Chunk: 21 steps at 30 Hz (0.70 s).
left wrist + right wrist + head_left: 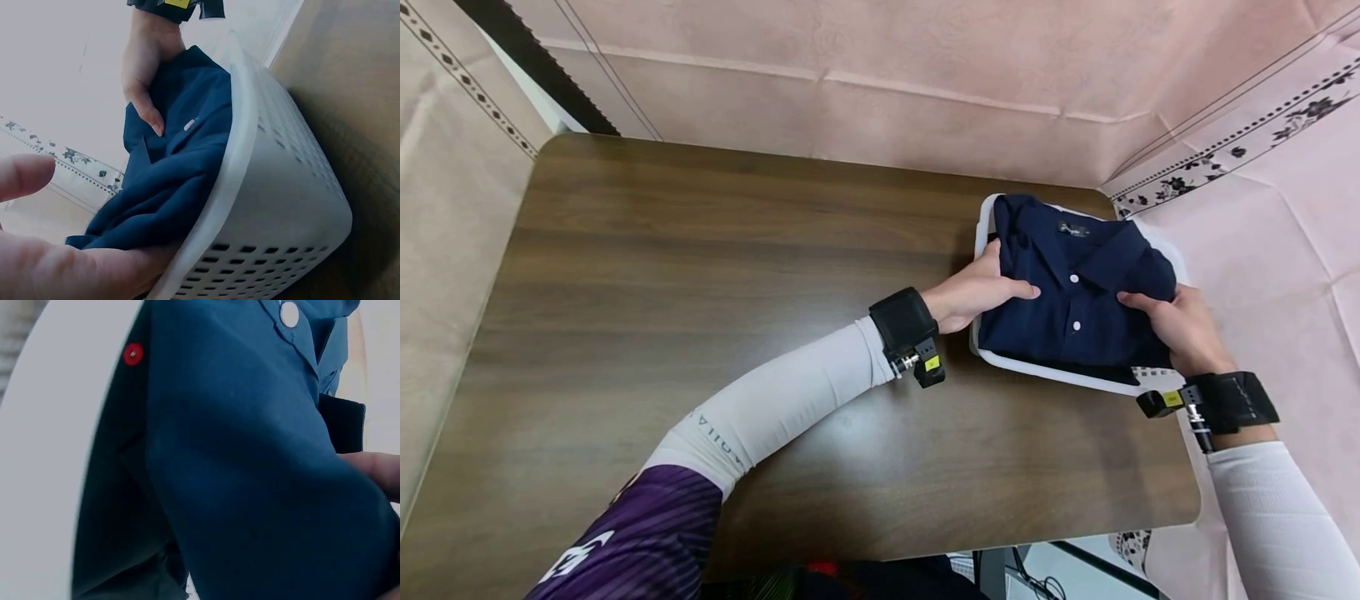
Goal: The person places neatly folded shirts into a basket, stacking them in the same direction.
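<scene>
A folded navy shirt (pixel 1030 325) with white buttons and a collar lies at the mouth of a white plastic basket (pixel 1063 372), collar toward the far side. My left hand (pixel 970 292) grips its left side, thumb over the front. On the opposite side my right hand (pixel 1191 329) holds the shirt's edge, its thumb on top and the other fingers mostly hidden. In the left wrist view, the shirt rises above the rim of the perforated basket wall (pixel 290 206). Beneath the shirt, the right wrist view shows darker cloth (pixel 119 519) with a red button (pixel 133 354).
The basket stands at the right end of a brown wooden table (pixel 715 292). Pink cloth (pixel 850 92) hangs behind the table, and pale cloth with a floral border (pixel 1225 167) hangs along the right. Cables (pixel 1045 587) lie below the front edge.
</scene>
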### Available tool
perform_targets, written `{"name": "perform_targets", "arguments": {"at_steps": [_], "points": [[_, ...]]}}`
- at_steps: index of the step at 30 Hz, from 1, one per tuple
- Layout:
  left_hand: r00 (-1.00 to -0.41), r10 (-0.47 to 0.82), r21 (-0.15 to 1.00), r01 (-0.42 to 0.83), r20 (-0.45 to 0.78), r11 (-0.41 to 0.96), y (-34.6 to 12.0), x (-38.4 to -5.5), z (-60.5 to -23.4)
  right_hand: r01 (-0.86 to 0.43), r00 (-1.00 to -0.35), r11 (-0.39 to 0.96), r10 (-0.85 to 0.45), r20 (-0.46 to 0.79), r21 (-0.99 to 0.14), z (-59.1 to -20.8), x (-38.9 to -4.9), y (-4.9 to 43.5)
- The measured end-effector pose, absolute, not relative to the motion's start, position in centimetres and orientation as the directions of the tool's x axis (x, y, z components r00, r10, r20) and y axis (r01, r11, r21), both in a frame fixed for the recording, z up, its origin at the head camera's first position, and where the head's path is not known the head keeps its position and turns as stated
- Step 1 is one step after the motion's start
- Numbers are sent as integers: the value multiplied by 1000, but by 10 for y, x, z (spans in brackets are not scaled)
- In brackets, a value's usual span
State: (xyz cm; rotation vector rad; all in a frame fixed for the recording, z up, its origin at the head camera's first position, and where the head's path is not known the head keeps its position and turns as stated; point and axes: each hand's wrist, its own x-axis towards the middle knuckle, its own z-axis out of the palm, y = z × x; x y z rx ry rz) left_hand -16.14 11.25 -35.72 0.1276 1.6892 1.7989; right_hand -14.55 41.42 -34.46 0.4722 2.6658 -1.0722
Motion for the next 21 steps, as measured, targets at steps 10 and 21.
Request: {"name": "perform_targets", "arguments": {"at_steps": [10, 21], "points": [[-768, 524, 923, -367, -369, 112, 117, -154, -354, 374, -914, 814, 241, -326, -444, -360, -146, 421], [-765, 545, 937, -249, -345, 243, 124, -141, -351, 334, -926, 877, 237, -294, -345, -367, -145, 428]]}}
